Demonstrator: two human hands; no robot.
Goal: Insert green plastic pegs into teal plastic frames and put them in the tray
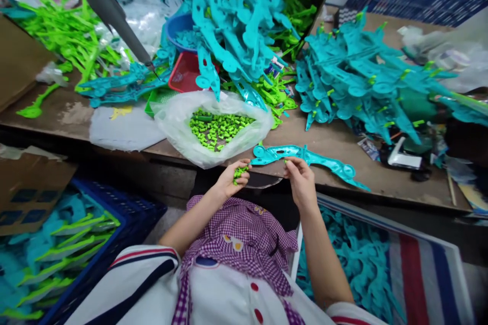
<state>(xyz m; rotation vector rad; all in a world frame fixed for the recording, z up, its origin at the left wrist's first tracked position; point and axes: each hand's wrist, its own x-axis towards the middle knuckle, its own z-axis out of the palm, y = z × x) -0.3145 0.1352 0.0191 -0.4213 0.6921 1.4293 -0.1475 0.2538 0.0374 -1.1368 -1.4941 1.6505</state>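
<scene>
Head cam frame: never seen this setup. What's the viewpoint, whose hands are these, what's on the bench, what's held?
There is one picture, from a camera worn on the person's head, looking forward and down, so both arms at the bottom are the wearer's own.

The left hand cups a few small green plastic pieces. The right hand pinches one small green bit at a long teal plastic part lying on the wooden bench.

Just beyond sits an open plastic bag of the same green pieces. Behind it are heaps of teal parts and green parts. A blue crate stands low on the left.
</scene>
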